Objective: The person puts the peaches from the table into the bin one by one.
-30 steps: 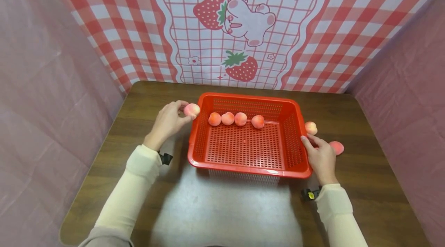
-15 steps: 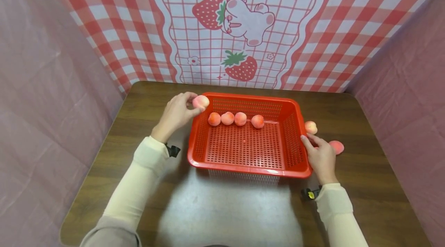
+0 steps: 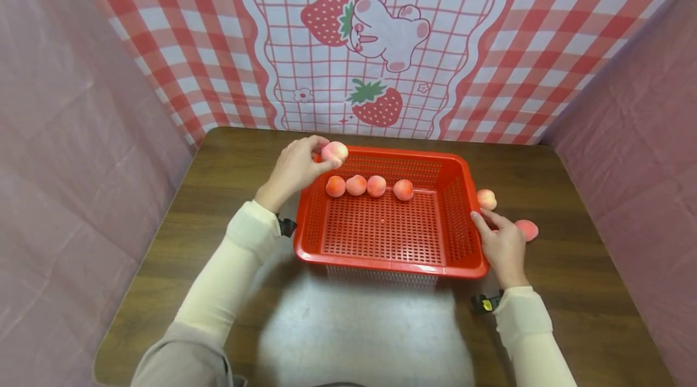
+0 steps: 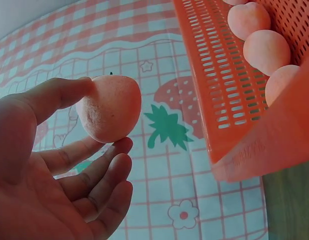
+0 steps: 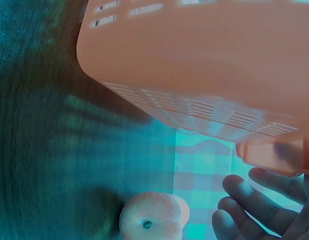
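Red-and-white strawberry cloth (image 3: 376,30) across top of frame; pink drapes (image 3: 71,151) at both sides; brown wooden table (image 3: 185,211) below; red perforated basket (image 3: 381,266) at centre; left hand (image 3: 296,169), left of centre, pinches peach (image 3: 334,152) between thumb and fingers, at basket's upper-left corner; four peaches (image 3: 356,185) lined up inside basket, rightmost set apart; right hand (image 3: 502,248), right of centre, has thumb on basket's right rim; cannot tell whether fingers clamp it; pale peach (image 3: 487,199) just beyond that hand; reddish fruit (image 3: 527,230) beside it, partly hidden.
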Demonstrator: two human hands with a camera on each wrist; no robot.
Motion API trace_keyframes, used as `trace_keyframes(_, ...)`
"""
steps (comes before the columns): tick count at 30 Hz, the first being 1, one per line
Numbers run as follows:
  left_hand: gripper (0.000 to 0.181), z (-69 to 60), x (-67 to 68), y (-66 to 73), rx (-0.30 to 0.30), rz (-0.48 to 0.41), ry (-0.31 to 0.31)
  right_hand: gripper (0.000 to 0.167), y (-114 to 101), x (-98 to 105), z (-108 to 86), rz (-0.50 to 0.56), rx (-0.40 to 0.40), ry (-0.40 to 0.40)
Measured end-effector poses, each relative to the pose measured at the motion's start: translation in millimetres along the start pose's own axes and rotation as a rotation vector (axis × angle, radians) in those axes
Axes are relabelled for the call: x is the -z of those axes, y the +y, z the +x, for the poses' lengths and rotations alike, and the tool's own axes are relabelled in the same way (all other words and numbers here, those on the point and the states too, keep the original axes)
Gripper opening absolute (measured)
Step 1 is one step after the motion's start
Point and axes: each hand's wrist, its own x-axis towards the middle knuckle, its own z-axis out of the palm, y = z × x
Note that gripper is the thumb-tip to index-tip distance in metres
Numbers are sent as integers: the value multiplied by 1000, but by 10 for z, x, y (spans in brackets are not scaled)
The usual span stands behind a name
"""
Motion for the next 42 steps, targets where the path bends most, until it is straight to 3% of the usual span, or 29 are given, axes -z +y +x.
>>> trace_keyframes(7,53,110,-70,83,-23,-20,-27,46,10,1,1,-13,11,28)
trace_keyframes(24,54,228,-336,345,-78,-37,-118,51,-15,2,-3,14,-17,-27)
trace_keyframes(42,49,303,-800,576,-162,-27,-169,49,-1,6,11,-8,-14,-4)
